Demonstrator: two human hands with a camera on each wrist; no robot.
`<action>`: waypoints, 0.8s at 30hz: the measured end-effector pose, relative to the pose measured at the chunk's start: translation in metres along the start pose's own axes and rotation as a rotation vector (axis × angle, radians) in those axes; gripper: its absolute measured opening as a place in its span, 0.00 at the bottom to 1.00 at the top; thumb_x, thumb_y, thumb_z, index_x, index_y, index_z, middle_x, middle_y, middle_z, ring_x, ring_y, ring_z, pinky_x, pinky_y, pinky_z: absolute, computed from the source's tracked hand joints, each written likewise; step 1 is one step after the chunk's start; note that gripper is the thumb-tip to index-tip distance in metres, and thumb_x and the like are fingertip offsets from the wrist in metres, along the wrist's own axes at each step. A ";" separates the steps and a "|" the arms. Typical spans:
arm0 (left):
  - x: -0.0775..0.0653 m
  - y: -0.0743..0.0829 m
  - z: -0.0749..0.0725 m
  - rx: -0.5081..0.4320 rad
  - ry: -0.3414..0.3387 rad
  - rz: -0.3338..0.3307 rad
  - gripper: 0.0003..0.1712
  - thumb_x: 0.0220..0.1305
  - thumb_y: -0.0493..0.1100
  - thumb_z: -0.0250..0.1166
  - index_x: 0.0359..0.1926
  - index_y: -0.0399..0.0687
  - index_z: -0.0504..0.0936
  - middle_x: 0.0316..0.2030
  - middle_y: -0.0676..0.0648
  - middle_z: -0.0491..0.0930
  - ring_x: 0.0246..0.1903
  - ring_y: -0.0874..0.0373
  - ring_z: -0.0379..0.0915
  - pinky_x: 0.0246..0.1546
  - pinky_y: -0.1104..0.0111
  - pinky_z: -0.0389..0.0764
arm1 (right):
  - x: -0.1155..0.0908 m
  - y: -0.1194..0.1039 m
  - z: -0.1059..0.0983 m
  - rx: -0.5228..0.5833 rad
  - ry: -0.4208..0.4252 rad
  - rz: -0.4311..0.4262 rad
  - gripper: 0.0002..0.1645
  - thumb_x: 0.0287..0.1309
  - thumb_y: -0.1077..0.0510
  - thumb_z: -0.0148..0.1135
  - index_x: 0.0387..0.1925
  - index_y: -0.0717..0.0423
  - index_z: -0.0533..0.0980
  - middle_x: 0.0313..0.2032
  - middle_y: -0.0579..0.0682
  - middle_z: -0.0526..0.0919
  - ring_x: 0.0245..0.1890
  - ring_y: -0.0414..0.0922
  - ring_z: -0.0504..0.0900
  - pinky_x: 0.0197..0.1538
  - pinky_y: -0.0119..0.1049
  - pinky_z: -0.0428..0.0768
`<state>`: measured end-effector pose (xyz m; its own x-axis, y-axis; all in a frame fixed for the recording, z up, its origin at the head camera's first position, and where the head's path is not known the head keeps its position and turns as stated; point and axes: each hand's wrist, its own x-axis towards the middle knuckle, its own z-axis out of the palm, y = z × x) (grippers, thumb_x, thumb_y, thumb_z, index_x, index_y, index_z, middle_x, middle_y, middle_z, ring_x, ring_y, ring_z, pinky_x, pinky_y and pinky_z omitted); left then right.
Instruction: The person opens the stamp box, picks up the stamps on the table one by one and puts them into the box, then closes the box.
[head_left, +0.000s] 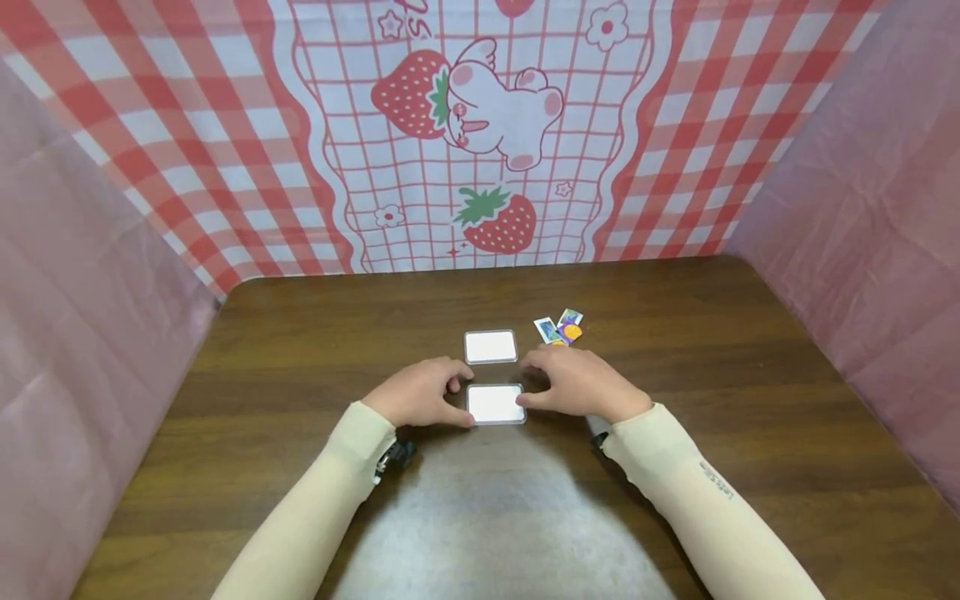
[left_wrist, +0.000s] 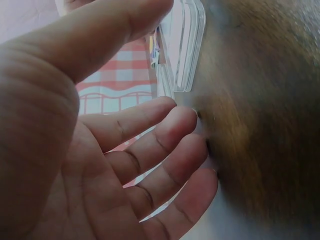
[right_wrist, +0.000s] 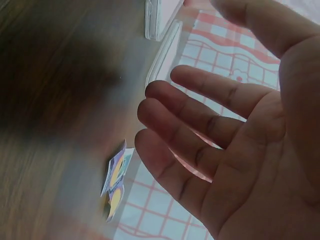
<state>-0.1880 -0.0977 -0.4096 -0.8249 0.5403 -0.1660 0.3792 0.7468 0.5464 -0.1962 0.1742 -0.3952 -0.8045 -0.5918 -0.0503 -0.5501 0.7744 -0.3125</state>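
Observation:
Two flat clear-edged cases with white faces lie on the brown table, one behind the other. At the nearer case (head_left: 495,403), my left hand (head_left: 420,393) has its thumb tip by the lower left corner. The right hand (head_left: 581,383) is on the opposite side, its thumb tip overlapping the right edge. Beyond them lies the farther case (head_left: 491,347), between the fingertips of both hands. In the left wrist view the fingers (left_wrist: 172,160) are loosely bent, tips close to the tabletop. The right wrist view shows similarly relaxed fingers (right_wrist: 170,135) with nothing in the palm.
Several small printed pieces (head_left: 570,332) in purple, orange and blue lie in a loose group behind the right hand. A red-and-white checked cloth (head_left: 495,125) with strawberries hangs at the table's back edge. Pink cloth (head_left: 862,208) hangs along both sides.

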 end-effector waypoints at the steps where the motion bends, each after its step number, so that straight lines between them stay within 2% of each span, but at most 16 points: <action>1: 0.000 0.000 0.000 0.003 0.002 0.001 0.39 0.52 0.59 0.81 0.61 0.47 0.80 0.42 0.52 0.77 0.41 0.58 0.73 0.48 0.60 0.76 | 0.001 -0.001 0.001 -0.001 -0.003 -0.007 0.27 0.58 0.39 0.74 0.51 0.51 0.83 0.45 0.45 0.84 0.42 0.42 0.80 0.47 0.45 0.80; 10: 0.003 0.001 0.002 0.022 -0.007 0.000 0.38 0.50 0.59 0.82 0.58 0.47 0.81 0.41 0.52 0.76 0.40 0.57 0.73 0.46 0.60 0.76 | 0.004 -0.006 0.007 -0.012 -0.045 -0.025 0.30 0.53 0.37 0.77 0.52 0.49 0.83 0.44 0.44 0.82 0.37 0.38 0.76 0.40 0.41 0.78; 18: 0.004 0.003 0.004 0.083 -0.022 -0.002 0.39 0.49 0.59 0.82 0.57 0.47 0.80 0.43 0.51 0.76 0.41 0.57 0.72 0.46 0.61 0.77 | 0.006 -0.012 0.007 -0.004 -0.088 -0.010 0.36 0.49 0.35 0.78 0.53 0.52 0.82 0.44 0.46 0.80 0.35 0.39 0.75 0.39 0.40 0.78; 24: 0.005 0.005 0.006 0.095 -0.026 -0.007 0.39 0.50 0.58 0.82 0.58 0.47 0.79 0.44 0.51 0.77 0.42 0.57 0.73 0.46 0.61 0.77 | 0.007 -0.013 0.008 -0.007 -0.104 0.016 0.38 0.46 0.35 0.80 0.53 0.53 0.82 0.44 0.45 0.79 0.35 0.39 0.76 0.41 0.41 0.79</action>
<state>-0.1879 -0.0888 -0.4121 -0.8168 0.5441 -0.1918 0.4125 0.7833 0.4651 -0.1922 0.1581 -0.3990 -0.7857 -0.5992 -0.1534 -0.5393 0.7851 -0.3045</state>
